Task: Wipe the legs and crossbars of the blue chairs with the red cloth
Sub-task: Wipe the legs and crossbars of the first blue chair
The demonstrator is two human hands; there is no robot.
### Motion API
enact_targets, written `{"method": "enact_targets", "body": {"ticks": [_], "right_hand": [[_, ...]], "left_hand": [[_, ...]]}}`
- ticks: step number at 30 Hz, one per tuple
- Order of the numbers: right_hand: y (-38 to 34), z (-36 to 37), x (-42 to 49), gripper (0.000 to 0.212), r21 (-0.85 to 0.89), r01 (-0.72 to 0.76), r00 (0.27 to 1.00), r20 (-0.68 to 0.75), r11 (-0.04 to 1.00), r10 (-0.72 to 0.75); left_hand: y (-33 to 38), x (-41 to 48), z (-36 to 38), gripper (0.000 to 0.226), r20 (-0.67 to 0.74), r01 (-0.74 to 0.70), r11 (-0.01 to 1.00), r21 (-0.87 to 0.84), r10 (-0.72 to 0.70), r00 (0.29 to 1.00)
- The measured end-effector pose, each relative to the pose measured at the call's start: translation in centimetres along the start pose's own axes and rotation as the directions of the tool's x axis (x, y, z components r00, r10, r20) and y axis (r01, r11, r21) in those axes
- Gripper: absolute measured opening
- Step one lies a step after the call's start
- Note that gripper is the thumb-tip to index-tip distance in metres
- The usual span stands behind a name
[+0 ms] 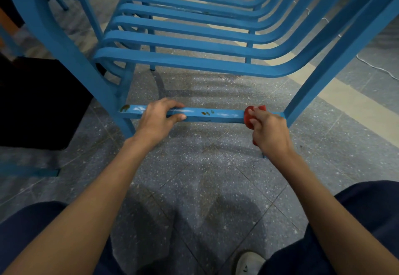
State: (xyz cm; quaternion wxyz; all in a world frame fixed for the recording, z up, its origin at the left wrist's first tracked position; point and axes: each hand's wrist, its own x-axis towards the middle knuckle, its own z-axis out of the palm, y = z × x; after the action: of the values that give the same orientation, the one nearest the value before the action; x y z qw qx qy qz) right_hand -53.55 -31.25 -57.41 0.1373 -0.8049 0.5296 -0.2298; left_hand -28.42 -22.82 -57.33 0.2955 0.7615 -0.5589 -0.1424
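A stack of blue chairs (183,43) stands right in front of me on the floor. Its low front crossbar (224,116) runs between the two front legs and carries brown spots and pale smears. My left hand (158,118) grips the crossbar left of its middle, fingers over the top and thumb on the near face. My right hand (269,130) holds the bunched red cloth (249,118) and presses it on the crossbar's right end, close to the right front leg (319,89). The left front leg (127,127) drops from the bar's other end.
Speckled grey floor tiles (194,166) stretch under the chairs, with a pale strip (336,97) at right. A dark block (36,102) stands at left beside another blue chair frame (28,172). My knees and a white shoe (248,263) fill the bottom edge. A thin cord (375,66) lies at far right.
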Motion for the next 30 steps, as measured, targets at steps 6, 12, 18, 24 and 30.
{"method": "enact_targets", "body": {"ticks": [6,12,18,24,30], "right_hand": [[-1.5,1.0,3.1,0.021,-0.144,-0.201,0.978,0.018,0.969,0.206],[-2.4,3.0,0.5,0.027,-0.085,0.086,0.993,0.092,0.993,-0.078],[0.1,-0.1,0.8,0.026,-0.049,-0.008,0.995,0.097,0.999,0.013],[-2.2,1.1,3.4,0.022,-0.091,-0.165,0.980,0.094,0.982,0.173],[-3.9,2.2,1.1,0.024,-0.030,0.085,0.987,0.143,0.996,-0.080]], "left_hand": [[0.1,-0.1,-0.1,0.031,0.007,0.020,1.000,-0.011,-0.020,1.000],[0.2,-0.2,-0.1,0.031,0.015,0.024,1.000,-0.019,-0.024,1.000],[0.3,-0.2,-0.2,0.032,0.030,0.028,0.999,-0.020,-0.028,0.999],[0.2,-0.2,-0.2,0.031,0.023,0.033,0.999,-0.018,-0.032,0.999],[0.1,-0.1,-0.1,0.032,0.026,0.036,0.999,-0.019,-0.036,0.999]]}}
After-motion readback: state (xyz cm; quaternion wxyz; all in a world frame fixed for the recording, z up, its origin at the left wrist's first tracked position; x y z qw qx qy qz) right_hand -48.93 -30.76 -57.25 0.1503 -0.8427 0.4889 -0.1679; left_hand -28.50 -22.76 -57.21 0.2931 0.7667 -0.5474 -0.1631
